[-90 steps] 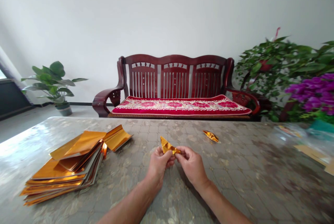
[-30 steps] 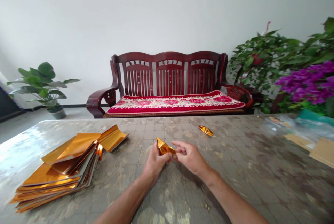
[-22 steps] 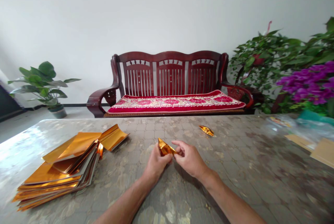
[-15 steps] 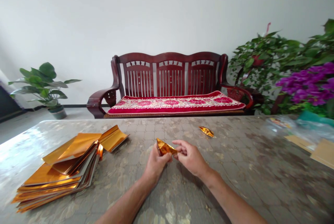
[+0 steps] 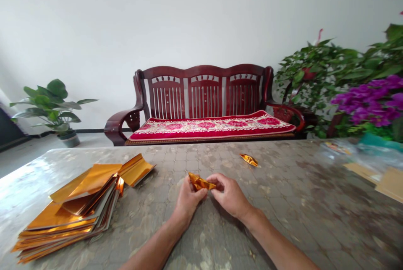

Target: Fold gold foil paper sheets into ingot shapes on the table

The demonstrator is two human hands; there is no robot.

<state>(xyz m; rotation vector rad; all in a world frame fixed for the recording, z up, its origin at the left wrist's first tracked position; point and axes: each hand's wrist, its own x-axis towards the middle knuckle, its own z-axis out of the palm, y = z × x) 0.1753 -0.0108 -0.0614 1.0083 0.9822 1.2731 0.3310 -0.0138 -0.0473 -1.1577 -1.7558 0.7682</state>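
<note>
A shiny gold foil paper ingot (image 5: 200,183), folded to points at both ends, is held between my two hands just above the table. My left hand (image 5: 187,197) grips its left side, thumb along the near face. The fingers and thumb of my right hand (image 5: 229,194) pinch its right tip. Farther back lies a second folded foil ingot (image 5: 249,160), touched by neither hand. To the left, a stack of gold foil paper sheets (image 5: 59,219) spreads loosely, with one creased sheet (image 5: 136,170) at its upper right.
The table (image 5: 277,228) has a patterned grey-brown cover. Clear plastic bags (image 5: 362,156) and brown cardboard (image 5: 390,184) lie at the right edge. Behind stands a dark red wooden bench (image 5: 204,93), with a potted plant (image 5: 56,106) left and purple flowers (image 5: 371,100) right.
My right fingers have closed in around the right tip of the foil ingot; the forefinger was stretched out before. The held ingot looks lower and flatter. The second ingot stays put.
</note>
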